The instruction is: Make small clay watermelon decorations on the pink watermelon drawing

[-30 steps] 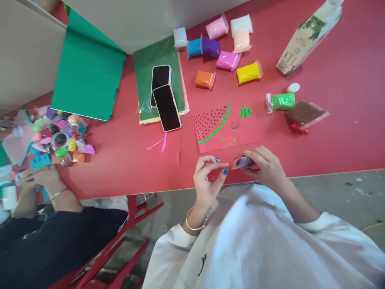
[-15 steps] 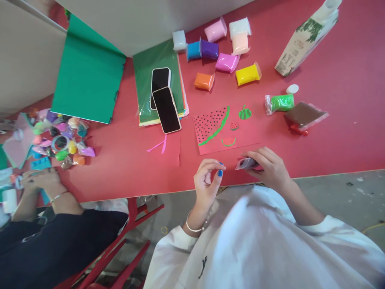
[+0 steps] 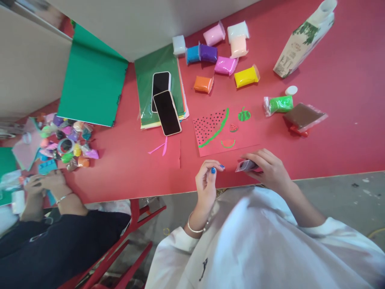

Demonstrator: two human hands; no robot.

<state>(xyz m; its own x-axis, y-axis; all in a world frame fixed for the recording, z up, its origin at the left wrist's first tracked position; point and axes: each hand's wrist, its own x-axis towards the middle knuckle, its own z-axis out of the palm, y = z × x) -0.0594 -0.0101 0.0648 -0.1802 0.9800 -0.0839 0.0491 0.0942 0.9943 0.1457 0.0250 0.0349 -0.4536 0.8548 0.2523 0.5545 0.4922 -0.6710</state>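
My right hand (image 3: 272, 170) is closed around a small clear packet of dark clay (image 3: 247, 165) at the table's near edge. To its left, my left hand (image 3: 207, 176) is curled, thumb and forefinger close together; anything between them is too small to make out. Just beyond both hands lies a pink-red sheet (image 3: 207, 150). It carries a large watermelon slice (image 3: 214, 126) with black dots and a green rind, a striped whole melon (image 3: 244, 115), and two small slices, one dotted (image 3: 234, 127) and one without visible dots (image 3: 228, 143).
Several clay packets, one yellow (image 3: 246, 76), lie at the back. A carton (image 3: 303, 42), green packet (image 3: 281, 104) and brown packet (image 3: 304, 115) are on the right. Left are two phones (image 3: 167, 113) on folders, pink scissors-like strips (image 3: 164, 147), and another person's hands (image 3: 49, 182).
My left thumb has slid back along the forefinger, away from its tip. My right hand keeps its hold on the packet. The view has shifted slightly.
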